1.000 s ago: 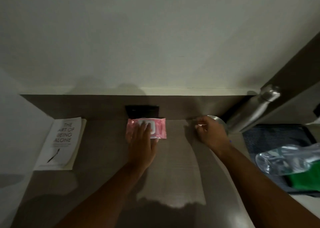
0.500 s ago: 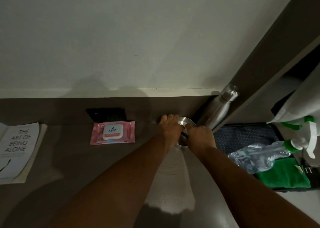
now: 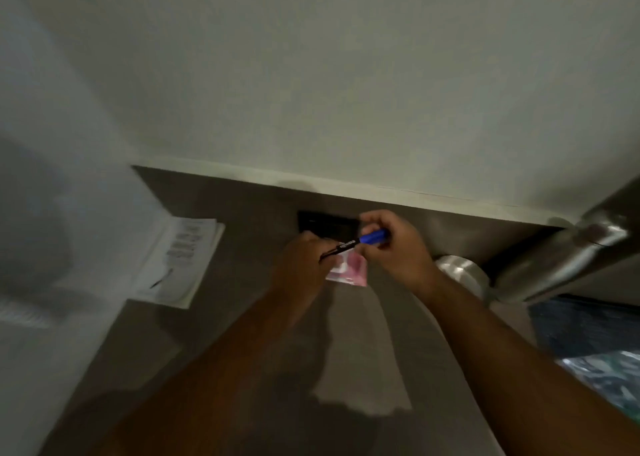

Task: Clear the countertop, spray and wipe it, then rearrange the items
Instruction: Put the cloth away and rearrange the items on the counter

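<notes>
Both hands over grey countertop, holding one marker: right hand fingers clamped on blue cap end, left hand fingers closed on black barrel; barrel print too blurred to read. Pink wipes pack underneath, label hidden. Book left, cover text blurred. Steel bottle right.

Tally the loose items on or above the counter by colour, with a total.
White: 1, the book
Pink: 1, the wipes pack
Blue and black: 1, the pen, in both hands
Silver: 2, the round tin and the steel bottle
Total: 5
</notes>
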The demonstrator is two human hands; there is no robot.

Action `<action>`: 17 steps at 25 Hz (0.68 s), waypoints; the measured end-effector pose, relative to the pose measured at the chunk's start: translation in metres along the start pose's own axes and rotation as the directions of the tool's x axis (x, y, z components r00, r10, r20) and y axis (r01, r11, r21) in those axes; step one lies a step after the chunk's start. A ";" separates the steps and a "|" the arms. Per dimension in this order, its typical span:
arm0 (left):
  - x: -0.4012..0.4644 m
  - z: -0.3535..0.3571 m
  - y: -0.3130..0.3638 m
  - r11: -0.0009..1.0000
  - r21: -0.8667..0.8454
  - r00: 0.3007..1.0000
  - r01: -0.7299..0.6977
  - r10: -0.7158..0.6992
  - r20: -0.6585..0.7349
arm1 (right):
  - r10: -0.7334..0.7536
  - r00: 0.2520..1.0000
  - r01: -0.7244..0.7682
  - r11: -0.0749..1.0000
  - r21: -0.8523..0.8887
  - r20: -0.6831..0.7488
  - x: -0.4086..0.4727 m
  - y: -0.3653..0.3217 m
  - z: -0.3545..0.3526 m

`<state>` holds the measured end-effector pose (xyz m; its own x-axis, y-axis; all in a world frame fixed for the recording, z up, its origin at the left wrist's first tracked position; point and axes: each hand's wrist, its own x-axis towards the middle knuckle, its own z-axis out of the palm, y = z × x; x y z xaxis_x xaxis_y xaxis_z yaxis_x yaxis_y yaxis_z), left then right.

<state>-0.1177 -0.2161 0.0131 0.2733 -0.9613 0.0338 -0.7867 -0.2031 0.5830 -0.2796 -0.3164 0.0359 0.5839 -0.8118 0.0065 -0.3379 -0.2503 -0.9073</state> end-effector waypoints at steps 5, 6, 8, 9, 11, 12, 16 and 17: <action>-0.058 -0.093 -0.122 0.921 0.042 0.913 0.387 -0.376 -0.159 | -0.077 0.957 0.158 0.948 -0.278 0.280 0.077 -0.060 0.167; -0.066 -0.103 -0.145 0.895 0.075 0.888 0.440 -0.421 -0.185 | -0.065 0.937 0.181 0.931 -0.317 0.344 0.090 -0.066 0.199; -0.076 -0.116 -0.186 0.856 0.080 0.846 0.511 -0.483 -0.227 | -0.024 0.900 0.183 0.926 -0.330 0.434 0.113 -0.072 0.255; -0.079 -0.119 -0.204 0.844 0.075 0.831 0.532 -0.503 -0.236 | -0.007 0.889 0.178 0.927 -0.332 0.457 0.122 -0.071 0.277; -0.077 -0.118 -0.236 0.826 0.093 0.814 0.557 -0.520 -0.259 | -0.005 0.876 0.203 0.911 -0.359 0.483 0.138 -0.067 0.311; -0.075 -0.114 -0.247 0.816 0.111 0.807 0.567 -0.523 -0.274 | -0.002 0.871 0.219 0.897 -0.383 0.492 0.144 -0.064 0.321; -0.065 -0.095 -0.266 0.777 0.127 0.774 0.616 -0.567 -0.282 | 0.001 0.873 0.257 0.849 -0.461 0.488 0.154 -0.051 0.338; -0.064 -0.092 -0.267 0.774 0.115 0.767 0.623 -0.576 -0.285 | 0.004 0.879 0.251 0.847 -0.469 0.478 0.152 -0.053 0.335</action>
<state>0.1258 -0.0833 -0.0702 0.8199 -0.5671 -0.0784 -0.5016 -0.7777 0.3789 0.0748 -0.2497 -0.0561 0.8642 -0.4622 -0.1988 -0.4857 -0.6630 -0.5697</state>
